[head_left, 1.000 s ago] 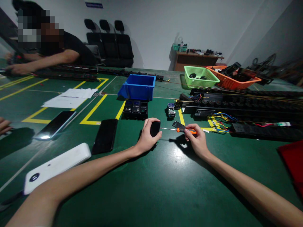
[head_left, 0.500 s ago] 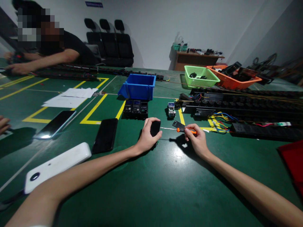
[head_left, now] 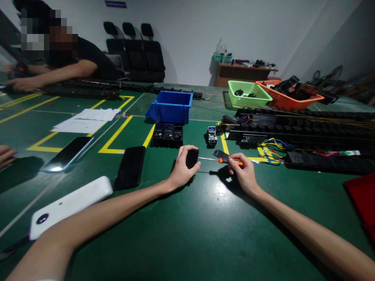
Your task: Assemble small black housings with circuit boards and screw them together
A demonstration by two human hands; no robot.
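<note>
Over the green table [head_left: 187, 234], my left hand [head_left: 182, 171] is closed around a small black box-like housing [head_left: 192, 159], fingers on top and thumb below. My right hand [head_left: 243, 171] grips an orange-handled screwdriver [head_left: 234, 161], whose thin shaft points left with its tip at the housing's right side. Whether the tip sits in a screw is too small to tell. Just behind the screwdriver lies a flat black piece [head_left: 222, 154]. Farther back stands a small module with an exposed circuit board [head_left: 212, 136]. Several black modules [head_left: 168, 135] stand in a row behind my left hand.
A blue bin [head_left: 171, 108] stands behind the modules. On the right lie long black rails [head_left: 281, 127] with loose coloured wires [head_left: 275, 145]. Black phone [head_left: 130, 168], another phone [head_left: 70, 154] and white device [head_left: 72, 205] are left. A co-worker [head_left: 67, 70] leans over the far left.
Both my hands, the housing and the screwdriver hold nearly the same position. At the left edge, another person's fingers have moved slightly further into view.
</note>
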